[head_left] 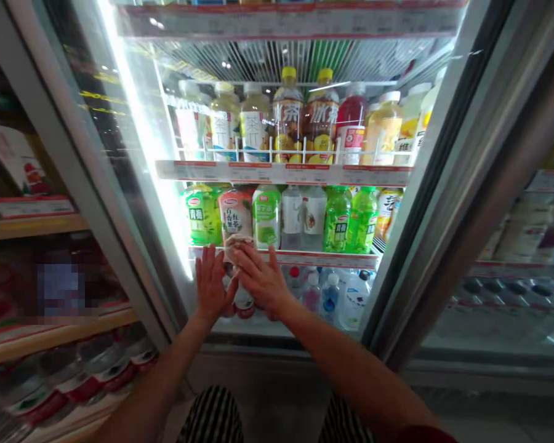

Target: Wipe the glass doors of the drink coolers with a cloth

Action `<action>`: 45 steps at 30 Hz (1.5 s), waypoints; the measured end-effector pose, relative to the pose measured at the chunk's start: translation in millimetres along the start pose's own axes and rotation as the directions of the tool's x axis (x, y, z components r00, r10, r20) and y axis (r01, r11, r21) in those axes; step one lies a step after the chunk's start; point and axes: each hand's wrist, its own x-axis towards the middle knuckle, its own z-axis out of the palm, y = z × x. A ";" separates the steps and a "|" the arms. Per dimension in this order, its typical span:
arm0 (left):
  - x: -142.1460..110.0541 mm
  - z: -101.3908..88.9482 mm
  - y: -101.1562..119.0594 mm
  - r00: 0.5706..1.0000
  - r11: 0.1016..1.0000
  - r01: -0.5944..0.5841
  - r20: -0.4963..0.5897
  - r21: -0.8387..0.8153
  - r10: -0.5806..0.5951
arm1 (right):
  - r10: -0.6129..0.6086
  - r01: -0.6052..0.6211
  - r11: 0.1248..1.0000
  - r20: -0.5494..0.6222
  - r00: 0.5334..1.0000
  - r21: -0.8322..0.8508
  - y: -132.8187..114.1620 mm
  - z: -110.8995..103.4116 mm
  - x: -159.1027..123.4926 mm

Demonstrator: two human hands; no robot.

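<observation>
My right hand [262,275] presses a crumpled pale cloth [235,243] against the glass door [268,61] of a lit drinks cooler. Its fingers reach over the cloth and partly cover it. Just left of it, my left hand [211,284] is raised with fingers spread and holds nothing. Whether its palm touches the glass, I cannot tell. Behind the cloth and hands stand a reddish tea bottle [237,212] and a green-labelled bottle [266,215]; the bottles on the shelf below are partly hidden by my hands.
Upright metal door frames [461,203] border the glass at right and left. More bottles in yellow, brown and red line the upper shelf [286,172]. At left, wooden-edged shelves [32,227] carry further bottles. My knees in striped cloth [211,415] are low in front.
</observation>
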 end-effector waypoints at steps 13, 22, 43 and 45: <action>22.6 35.6 52.1 0.994 0.996 0.079 -0.067 -0.035 -0.081 | 0.311 -0.325 0.927 -0.099 0.945 -0.187 51.6 -46.1 -66.7; 19.6 32.7 56.3 0.994 0.994 0.107 -0.037 -0.025 -0.107 | 0.504 -0.559 0.779 -0.248 0.828 -0.283 106.3 -95.9 -126.7; 17.1 18.2 56.1 0.995 0.996 0.082 0.047 0.020 -0.083 | 0.353 -0.351 0.916 -0.026 0.935 -0.193 61.8 -59.0 -82.2; 17.2 16.3 54.9 0.996 0.997 0.073 0.055 0.023 -0.075 | 0.312 -0.305 0.931 0.002 0.950 -0.200 71.7 -64.7 -73.3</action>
